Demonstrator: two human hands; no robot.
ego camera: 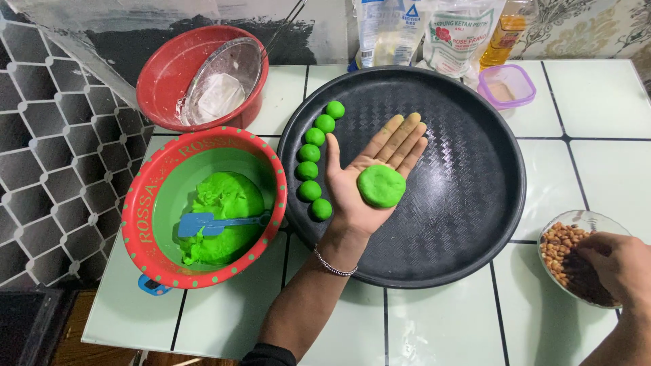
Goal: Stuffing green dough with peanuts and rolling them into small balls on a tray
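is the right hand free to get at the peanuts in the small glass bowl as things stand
Probably yes. The right hand is already over the small glass bowl, fingers curled down among the peanuts, with nothing between them. The left hand lies open apart from it, carrying a flattened green dough disc above the round black tray.

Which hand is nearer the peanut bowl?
Right. The right hand is in the peanut bowl; the left hand, dough disc on its palm, is over the black tray.
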